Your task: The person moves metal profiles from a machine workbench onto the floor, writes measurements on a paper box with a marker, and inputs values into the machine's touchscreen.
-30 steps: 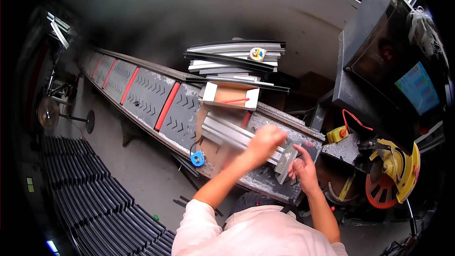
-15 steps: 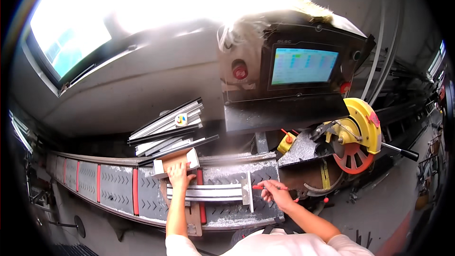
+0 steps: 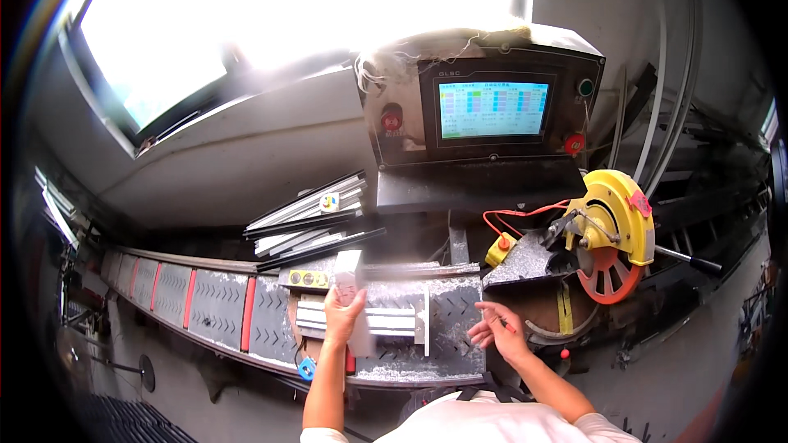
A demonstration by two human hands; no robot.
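Note:
My left hand (image 3: 341, 316) is closed around a long white cardboard box (image 3: 348, 269), blurred by motion and standing across the conveyor bed. Beneath it lie silver metal profiles (image 3: 392, 321), their right ends at an upright metal plate (image 3: 427, 324). Just left of the box is a yellow-green block with round dials (image 3: 308, 279). Near the front edge sits a blue tape measure (image 3: 307, 368). To the right of the plate, my right hand (image 3: 498, 332) holds a slim red pen (image 3: 508, 326), its fingers partly curled and raised over the bed.
A yellow-guarded circular saw (image 3: 616, 221) with a black handle stands at the right. Behind the bed are stacked black and silver profiles (image 3: 308, 221). A control panel with a lit screen (image 3: 492, 111) rises at the back. Red rollers (image 3: 248, 314) cross the conveyor.
My left hand has lifted and turned the box, uncovering the yellow-green block and the blue tape measure. My right hand has moved right, away from the plate, with the pen. The view has shifted.

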